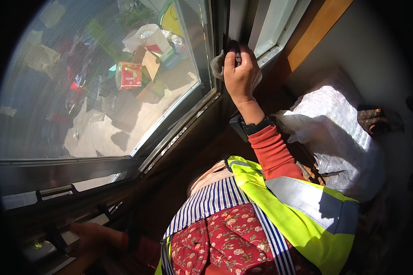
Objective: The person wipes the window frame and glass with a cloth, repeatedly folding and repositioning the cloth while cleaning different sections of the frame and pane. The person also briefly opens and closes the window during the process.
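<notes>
My right hand, in the sun at upper centre, grips a grey cloth against the dark frame beside the glass door or window. Its fingers are bent and point away from me, and part of the cloth is hidden under them. A black band circles that wrist, below it a red sleeve. At the lower left, in deep shade, my left hand reaches towards dark rails. Its fingers are too dark to tell whether they hold anything. Through the large glass pane, mixed boxes and bags show on the far side.
A large white woven sack stands on the right, near a grey wall. A brown patterned bag lies beyond it. An orange-brown wooden trim runs along the upper right. The metal sill crosses the middle left.
</notes>
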Tool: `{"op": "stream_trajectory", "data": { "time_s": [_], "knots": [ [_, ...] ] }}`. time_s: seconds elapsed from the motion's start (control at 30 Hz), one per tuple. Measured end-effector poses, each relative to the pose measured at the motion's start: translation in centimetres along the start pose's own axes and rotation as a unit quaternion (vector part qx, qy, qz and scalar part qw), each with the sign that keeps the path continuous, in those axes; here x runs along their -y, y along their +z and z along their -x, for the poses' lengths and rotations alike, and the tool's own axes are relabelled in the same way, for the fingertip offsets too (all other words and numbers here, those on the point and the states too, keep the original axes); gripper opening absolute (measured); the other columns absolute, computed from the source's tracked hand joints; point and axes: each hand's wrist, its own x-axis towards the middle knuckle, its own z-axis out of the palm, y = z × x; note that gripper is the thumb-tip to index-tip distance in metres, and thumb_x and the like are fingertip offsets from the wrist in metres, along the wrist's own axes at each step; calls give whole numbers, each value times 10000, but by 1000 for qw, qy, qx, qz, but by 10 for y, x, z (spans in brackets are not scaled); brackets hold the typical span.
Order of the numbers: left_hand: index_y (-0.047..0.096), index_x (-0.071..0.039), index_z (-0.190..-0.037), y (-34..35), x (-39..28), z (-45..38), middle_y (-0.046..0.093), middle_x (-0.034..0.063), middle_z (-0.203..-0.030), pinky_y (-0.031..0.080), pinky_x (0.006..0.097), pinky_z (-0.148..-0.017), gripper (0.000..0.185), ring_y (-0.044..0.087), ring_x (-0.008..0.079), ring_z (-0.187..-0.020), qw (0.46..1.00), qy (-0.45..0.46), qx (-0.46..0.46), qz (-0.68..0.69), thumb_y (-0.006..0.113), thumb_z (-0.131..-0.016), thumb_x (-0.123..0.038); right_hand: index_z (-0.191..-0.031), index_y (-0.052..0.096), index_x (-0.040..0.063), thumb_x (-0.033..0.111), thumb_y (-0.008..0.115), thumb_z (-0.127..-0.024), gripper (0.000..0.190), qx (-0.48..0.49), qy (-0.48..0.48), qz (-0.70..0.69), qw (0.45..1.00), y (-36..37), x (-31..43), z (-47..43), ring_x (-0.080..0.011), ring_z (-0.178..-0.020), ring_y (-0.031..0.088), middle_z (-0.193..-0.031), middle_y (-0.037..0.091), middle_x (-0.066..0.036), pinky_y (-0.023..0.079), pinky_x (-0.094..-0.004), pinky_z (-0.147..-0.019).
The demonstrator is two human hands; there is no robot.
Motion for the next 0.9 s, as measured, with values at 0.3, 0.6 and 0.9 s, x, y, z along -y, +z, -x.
{"op": "stream_trajectory", "data": {
  "time_s": [0.3, 0.6, 0.9],
  "knots": [
    [485, 124, -1174, 22, 47, -11, 604, 244, -1094, 529, 433, -809, 717, 631, 359, -964, 997, 47, -26, 63, 801, -713, -324, -901, 621, 99, 222, 541, -862, 151, 163, 122, 161, 966, 15, -63, 88, -373, -739, 650, -856, 676, -138, 523, -487, -603],
    [464, 148, -1204, 16, 45, -9, 549, 308, -1139, 490, 505, -855, 805, 580, 427, -1018, 993, 108, -26, -33, 762, -698, -403, -1027, 684, 141, 410, 539, -886, 336, 268, 283, 82, 917, -11, -79, 80, -398, -927, 637, -958, 696, -160, 505, -479, -773],
    [404, 159, -1255, 14, 33, -3, 526, 299, -1133, 465, 520, -895, 847, 565, 426, -1030, 999, 37, 3, -20, 739, -695, -380, -1092, 649, 11, 264, 660, -883, 328, -3, 36, -139, 990, -64, -6, -77, -255, -840, 654, -959, 680, -144, 508, -341, -753]
  ]
}}
